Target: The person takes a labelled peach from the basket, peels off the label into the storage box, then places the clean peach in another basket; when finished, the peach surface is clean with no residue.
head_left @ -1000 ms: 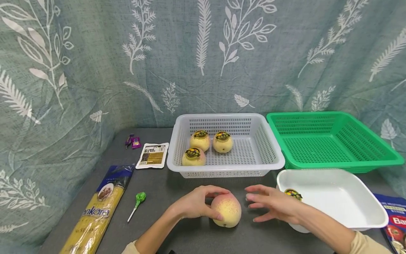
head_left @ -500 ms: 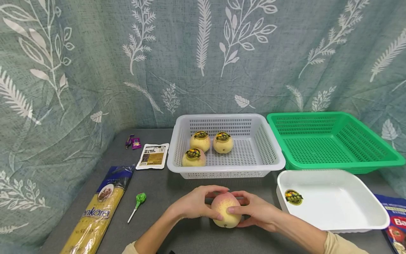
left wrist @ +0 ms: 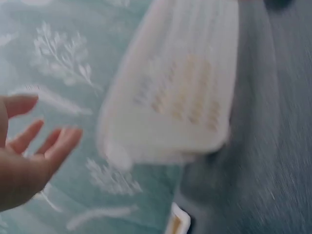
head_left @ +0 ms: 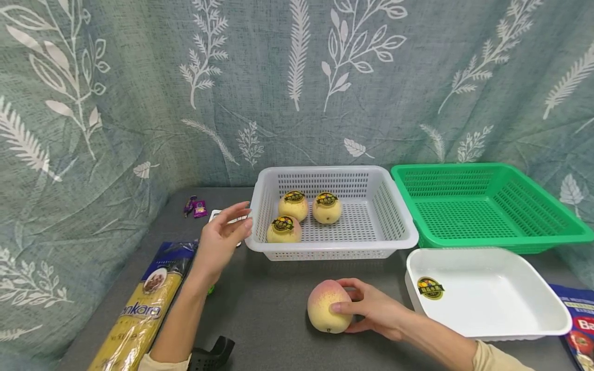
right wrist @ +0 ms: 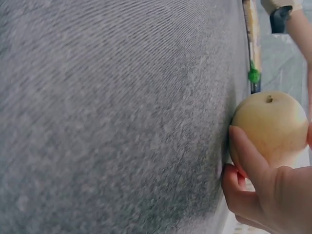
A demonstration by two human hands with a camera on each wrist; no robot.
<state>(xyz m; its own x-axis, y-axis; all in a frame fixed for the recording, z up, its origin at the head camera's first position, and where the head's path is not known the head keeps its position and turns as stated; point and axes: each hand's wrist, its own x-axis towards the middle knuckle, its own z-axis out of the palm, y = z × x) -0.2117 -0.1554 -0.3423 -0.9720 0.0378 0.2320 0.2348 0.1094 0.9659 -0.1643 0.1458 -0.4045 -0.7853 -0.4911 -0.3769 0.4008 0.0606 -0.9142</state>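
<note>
1. Grips peach (head_left: 320, 309) from its right side with right hand (head_left: 371, 308); thumb and fingers bent about the fruit, spread only as wide as needed to hold it.
2. Peach location: on dark tabletop (head_left: 269, 309), near centre, on the near side of pale basket (head_left: 334, 246).
3. Holds nothing with left hand (head_left: 220, 245); fingers loosely extended, thumb parted from them. Hand location: just beside left wall of pale basket, partly covering flat packet (left wrist: 181, 220) in head view.
4. Contents of pale basket, left half: three labelled peaches (head_left: 326, 214).
5. Right side, far to near: green basket (head_left: 501, 241), white tray (head_left: 482, 293) with round label (head_left: 430, 288), blue pouch (head_left: 575, 314) at right edge.
6. Left side, far to near: purple sweets (head_left: 200, 208), green lollipop (right wrist: 253, 75), pasta pack (head_left: 141, 309).
7. Far background: leaf-patterned curtain (head_left: 278, 103).
</note>
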